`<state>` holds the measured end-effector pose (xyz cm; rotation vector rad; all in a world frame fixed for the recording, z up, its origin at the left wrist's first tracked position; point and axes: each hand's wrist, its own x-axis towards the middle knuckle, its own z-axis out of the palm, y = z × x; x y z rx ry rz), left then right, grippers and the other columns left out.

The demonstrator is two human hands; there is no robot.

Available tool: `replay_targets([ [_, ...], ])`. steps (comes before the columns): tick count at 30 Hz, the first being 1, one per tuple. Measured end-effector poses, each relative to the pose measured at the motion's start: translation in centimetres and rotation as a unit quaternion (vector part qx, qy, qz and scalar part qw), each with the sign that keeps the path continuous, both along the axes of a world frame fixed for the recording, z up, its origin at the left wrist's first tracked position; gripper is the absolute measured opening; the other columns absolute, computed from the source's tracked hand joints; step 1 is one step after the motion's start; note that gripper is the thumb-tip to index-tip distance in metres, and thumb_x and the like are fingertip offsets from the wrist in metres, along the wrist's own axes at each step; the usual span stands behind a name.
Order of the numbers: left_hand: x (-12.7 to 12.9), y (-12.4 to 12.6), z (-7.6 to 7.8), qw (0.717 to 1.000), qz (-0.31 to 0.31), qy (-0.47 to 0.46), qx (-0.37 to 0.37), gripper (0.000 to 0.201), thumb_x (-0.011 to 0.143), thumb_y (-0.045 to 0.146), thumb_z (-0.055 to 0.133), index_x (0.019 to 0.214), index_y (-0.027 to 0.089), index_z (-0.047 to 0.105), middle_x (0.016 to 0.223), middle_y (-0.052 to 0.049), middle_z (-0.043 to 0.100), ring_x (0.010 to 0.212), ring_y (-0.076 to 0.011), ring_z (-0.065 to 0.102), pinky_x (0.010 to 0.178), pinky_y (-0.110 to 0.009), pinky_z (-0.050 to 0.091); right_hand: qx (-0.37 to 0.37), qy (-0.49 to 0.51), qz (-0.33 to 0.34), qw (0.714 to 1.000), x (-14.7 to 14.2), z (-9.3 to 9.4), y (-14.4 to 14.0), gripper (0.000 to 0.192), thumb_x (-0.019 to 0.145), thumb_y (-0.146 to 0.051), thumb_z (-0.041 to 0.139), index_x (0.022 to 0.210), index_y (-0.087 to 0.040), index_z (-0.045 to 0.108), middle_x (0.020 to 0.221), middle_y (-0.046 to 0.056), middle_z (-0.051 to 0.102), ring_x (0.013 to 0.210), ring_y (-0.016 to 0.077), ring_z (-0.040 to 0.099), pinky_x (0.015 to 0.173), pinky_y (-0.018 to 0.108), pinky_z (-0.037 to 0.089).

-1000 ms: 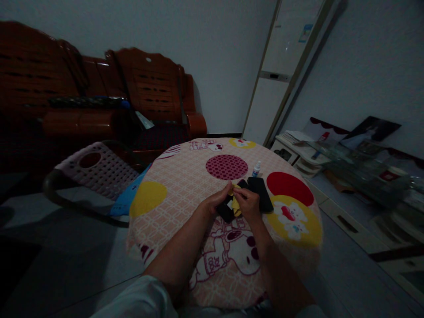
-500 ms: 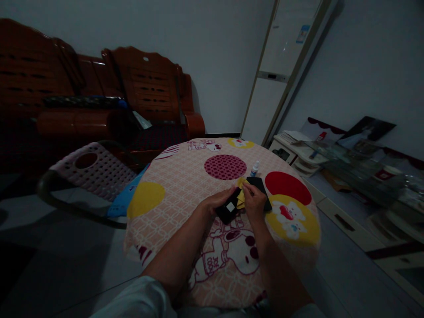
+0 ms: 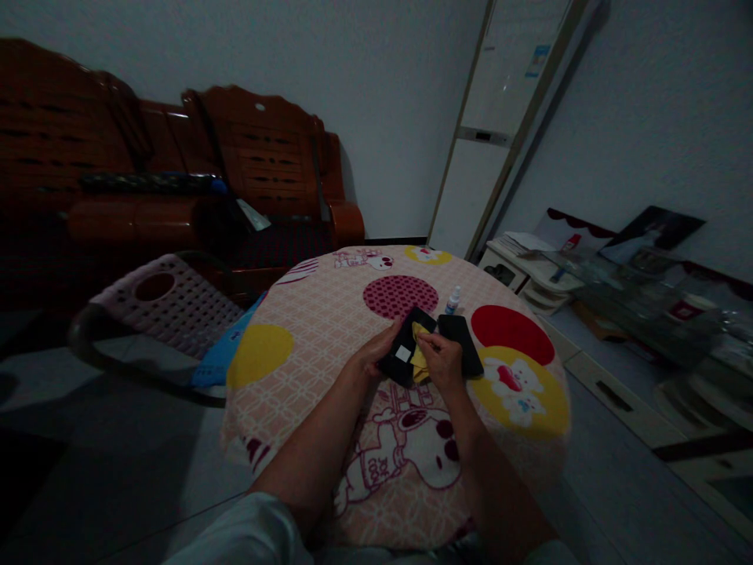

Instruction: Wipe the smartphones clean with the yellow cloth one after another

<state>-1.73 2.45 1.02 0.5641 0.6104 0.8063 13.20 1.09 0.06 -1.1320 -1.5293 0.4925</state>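
My left hand (image 3: 376, 351) is closed around the left edge of a flat black rectangular device (image 3: 393, 366) with a whitish square on its face. In my right hand (image 3: 444, 359) a yellow cloth (image 3: 420, 367) is pinched, and it lies against the device's right part. Just right of that hand, a second flat black rectangle (image 3: 469, 349) rests on the table; its exact kind is unclear. Behind it stands a small white bottle (image 3: 452, 300) with a blue label. Some of my left fingers are hidden beneath the device.
The round table (image 3: 318, 337) wears a patterned cloth. At left is a woven chair (image 3: 176, 306) with a blue item on it. Carved wooden seating (image 3: 264, 149) lines the wall. A tall white cabinet unit (image 3: 479, 157) and a cluttered glass-topped cabinet (image 3: 623, 290) stand right.
The device has turned so more of its face shows and its far end sits higher in view. My right hand with the yellow cloth has shifted left across it.
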Motion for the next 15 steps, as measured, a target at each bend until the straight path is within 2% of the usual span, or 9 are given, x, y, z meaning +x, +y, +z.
replay_targets([
  [3, -0.2, 0.1, 0.1, 1.000, -0.001, 0.001, -0.005, 0.057, 0.080, 0.063, 0.050, 0.100, 0.011, 0.065, 0.087, -0.012, 0.068, 0.074, -0.0204, 0.066, 0.070, -0.033, 0.053, 0.010, -0.015, 0.017, 1.000, -0.3, 0.2, -0.2, 0.017, 0.077, -0.026, 0.061, 0.082, -0.017, 0.075, 0.078, 0.005, 0.074, 0.069, 0.0191, 0.068, 0.066, 0.028, 0.053],
  [7, -0.4, -0.1, 0.2, 0.999, -0.001, 0.040, 0.014, 0.054, 0.080, 0.061, 0.052, 0.098, 0.012, 0.064, 0.082, -0.010, 0.068, 0.066, -0.0182, 0.065, 0.061, -0.030, 0.053, 0.028, -0.003, -0.035, 0.999, 0.3, 0.3, 0.0, 0.019, 0.077, -0.027, 0.061, 0.082, -0.017, 0.075, 0.079, 0.006, 0.074, 0.072, 0.0206, 0.069, 0.069, 0.030, 0.054],
  [11, -0.6, -0.4, 0.2, 0.998, -0.023, 0.050, 0.037, 0.049, 0.081, 0.058, 0.054, 0.096, 0.012, 0.063, 0.078, -0.010, 0.067, 0.062, -0.0182, 0.065, 0.059, -0.031, 0.053, 0.039, 0.003, -0.094, 0.995, 1.1, 0.4, 0.2, 0.022, 0.078, -0.030, 0.058, 0.083, -0.017, 0.075, 0.080, 0.006, 0.074, 0.072, 0.0209, 0.067, 0.070, 0.032, 0.053],
  [15, -0.6, -0.4, 0.1, 0.998, -0.027, 0.039, 0.033, 0.048, 0.080, 0.057, 0.055, 0.095, 0.012, 0.062, 0.077, -0.009, 0.067, 0.061, -0.0174, 0.065, 0.058, -0.029, 0.053, 0.032, 0.009, -0.095, 0.995, 1.3, 0.4, 0.1, 0.023, 0.078, -0.030, 0.057, 0.085, -0.016, 0.075, 0.080, 0.006, 0.074, 0.070, 0.0201, 0.066, 0.070, 0.031, 0.053],
])
